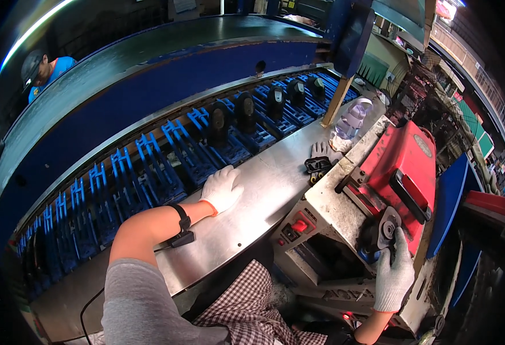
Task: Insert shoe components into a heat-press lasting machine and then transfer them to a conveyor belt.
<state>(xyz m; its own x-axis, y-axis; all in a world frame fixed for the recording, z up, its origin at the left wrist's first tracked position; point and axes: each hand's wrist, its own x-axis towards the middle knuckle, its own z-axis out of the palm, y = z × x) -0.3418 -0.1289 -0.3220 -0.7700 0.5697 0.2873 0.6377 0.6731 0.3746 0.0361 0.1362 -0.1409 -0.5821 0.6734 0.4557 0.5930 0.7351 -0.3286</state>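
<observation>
My left hand, in a white knit glove, lies palm down on the metal ledge beside the blue slatted conveyor; its fingers are stretched out and hold nothing. At the right, my right hand, gloved too, grips the lower edge of a grey rounded piece with a ring pattern. The piece is upright against the front of the red-covered machine, beneath its black handle. Whether it touches the machine is unclear. Several dark shoe-like pieces stand on the conveyor slats.
A clear plastic bottle and dark-palmed gloves lie on the ledge's far end. Red switches are on the machine's front panel. A long blue beam spans behind the conveyor. Another person is at far left.
</observation>
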